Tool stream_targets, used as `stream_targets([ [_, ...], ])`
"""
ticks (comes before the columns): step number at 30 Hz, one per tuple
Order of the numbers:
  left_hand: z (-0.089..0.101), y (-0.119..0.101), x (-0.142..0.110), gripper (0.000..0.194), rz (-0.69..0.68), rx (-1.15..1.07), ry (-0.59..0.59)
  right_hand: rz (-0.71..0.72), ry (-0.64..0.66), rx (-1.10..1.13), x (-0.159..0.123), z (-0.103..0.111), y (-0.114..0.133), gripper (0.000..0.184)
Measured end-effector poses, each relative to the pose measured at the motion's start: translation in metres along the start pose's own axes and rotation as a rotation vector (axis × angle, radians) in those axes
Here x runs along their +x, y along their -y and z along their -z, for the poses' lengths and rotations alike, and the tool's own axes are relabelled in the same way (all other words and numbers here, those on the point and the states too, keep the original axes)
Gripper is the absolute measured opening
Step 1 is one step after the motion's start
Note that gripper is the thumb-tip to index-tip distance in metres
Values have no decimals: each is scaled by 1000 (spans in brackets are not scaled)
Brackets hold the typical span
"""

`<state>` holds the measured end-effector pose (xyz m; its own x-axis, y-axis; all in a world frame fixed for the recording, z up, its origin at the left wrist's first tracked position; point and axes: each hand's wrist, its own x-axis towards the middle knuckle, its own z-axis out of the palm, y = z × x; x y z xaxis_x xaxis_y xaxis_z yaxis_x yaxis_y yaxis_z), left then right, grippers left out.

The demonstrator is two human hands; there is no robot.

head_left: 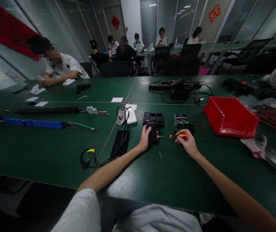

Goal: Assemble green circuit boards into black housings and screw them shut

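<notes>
My left hand (145, 137) is wrapped round a small black box-shaped device (152, 132), held upright over the table. In my right hand (186, 141) is a screwdriver (179, 136) with an orange and black handle. Its thin shaft points left, and the tip reaches the device's right side; whether it sits in a screw is too small to tell. Just behind the device lie black housings (150, 116) with square openings. Small green circuit boards with dark screens (181, 119) rest beyond my right hand, beside a flat black piece (191, 129).
A red bin (232, 119) stands at right, near a glove (256, 146) and bundled wires (275, 112). Left are a black phone-like slab (120, 143), a cable (83, 158), a white power bank (131, 115) and blue strips (34, 123). A person (63, 66) sits across the table.
</notes>
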<state>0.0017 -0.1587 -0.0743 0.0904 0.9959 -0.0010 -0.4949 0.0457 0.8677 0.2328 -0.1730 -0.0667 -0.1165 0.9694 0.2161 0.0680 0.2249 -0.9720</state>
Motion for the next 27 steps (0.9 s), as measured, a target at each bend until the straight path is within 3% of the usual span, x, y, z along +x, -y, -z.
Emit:
stream_targets([
  [14, -2, -3, -2, 45, 11, 1, -3, -54, -25, -68, -1, -1, 7, 33],
  [22, -1, 0, -1, 41, 3, 20, 37, -5, -169, 42, 0, 2, -1, 25],
  [27, -3, -1, -1, 38, -14, 29, 60, -3, -124, 63, 0, 2, -2, 25],
])
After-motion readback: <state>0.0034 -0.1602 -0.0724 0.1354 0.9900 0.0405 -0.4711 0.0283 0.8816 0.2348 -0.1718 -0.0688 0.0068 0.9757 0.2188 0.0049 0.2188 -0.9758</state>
